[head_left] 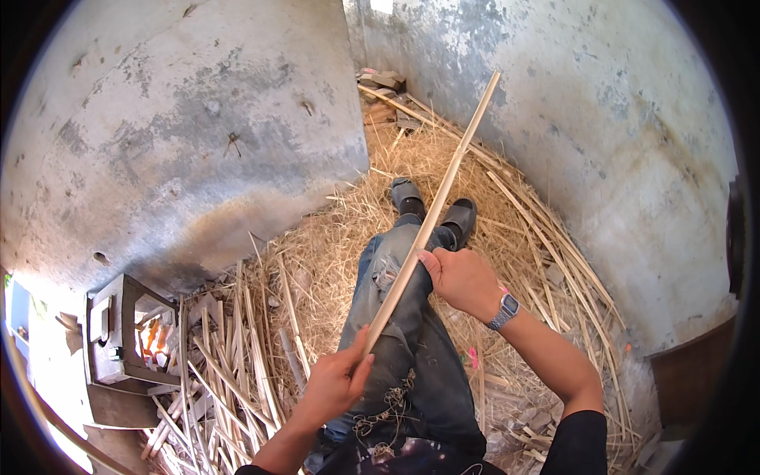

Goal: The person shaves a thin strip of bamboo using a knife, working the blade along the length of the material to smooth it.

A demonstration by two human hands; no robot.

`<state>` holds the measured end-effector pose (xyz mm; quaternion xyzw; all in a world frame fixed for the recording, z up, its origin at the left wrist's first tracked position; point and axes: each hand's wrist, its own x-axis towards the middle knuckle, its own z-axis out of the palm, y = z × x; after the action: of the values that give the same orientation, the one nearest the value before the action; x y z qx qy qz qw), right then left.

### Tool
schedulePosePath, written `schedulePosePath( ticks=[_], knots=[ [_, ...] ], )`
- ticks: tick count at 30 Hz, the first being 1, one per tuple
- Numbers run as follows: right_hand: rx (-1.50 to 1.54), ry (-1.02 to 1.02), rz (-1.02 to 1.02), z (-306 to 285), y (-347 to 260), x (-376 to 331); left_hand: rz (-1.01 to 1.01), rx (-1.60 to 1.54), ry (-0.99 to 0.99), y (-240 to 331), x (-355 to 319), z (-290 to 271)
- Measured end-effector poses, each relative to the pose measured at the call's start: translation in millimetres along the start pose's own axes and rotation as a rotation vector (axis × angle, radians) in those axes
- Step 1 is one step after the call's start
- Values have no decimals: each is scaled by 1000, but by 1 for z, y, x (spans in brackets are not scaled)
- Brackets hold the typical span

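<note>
A long, pale bamboo strip (443, 190) slants across my lap, from low at the left up and away to the right. My left hand (336, 388) is closed round its near end, thumb and fingers pinching it. Farther up the strip, over my thigh, my right hand (465, 281) grips it with the thumb along its face. Beyond the right hand, the strip passes above my feet, its far end in front of the wall. Under it lie my legs in worn, dusty jeans (423, 348), with curly shavings caught on them.
Fine straw-like shavings (317, 237) cover the floor. Loose strips (253, 356) are heaped at the left beside a dark wooden frame box (131, 332). More long strips (546, 229) lie along the right wall (602, 119). Wood blocks (381, 81) sit in the far corner.
</note>
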<state>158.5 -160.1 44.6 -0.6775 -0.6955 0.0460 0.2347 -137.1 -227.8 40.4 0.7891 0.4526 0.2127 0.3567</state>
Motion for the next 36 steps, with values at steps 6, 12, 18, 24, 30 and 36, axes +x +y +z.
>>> schedulePosePath(
  ticks=[6,12,18,24,30,36],
  knots=[
    [-6,19,-7,4,3,10,-30,-73,25,-6,-19,-8],
    [45,74,23,12,22,37,-39,-111,30,-14,-40,-21],
    [38,111,229,-4,73,80,-115,-69,-78,-42,-79,-30],
    [230,293,291,-18,100,63,-71,-151,-27,-40,-83,-20],
    [421,234,69,-8,40,8,-4,-109,-38,-31,-50,-12],
    [171,-73,-162,-5,-9,-31,-24,-82,-15,-34,-52,-4]
  ],
)
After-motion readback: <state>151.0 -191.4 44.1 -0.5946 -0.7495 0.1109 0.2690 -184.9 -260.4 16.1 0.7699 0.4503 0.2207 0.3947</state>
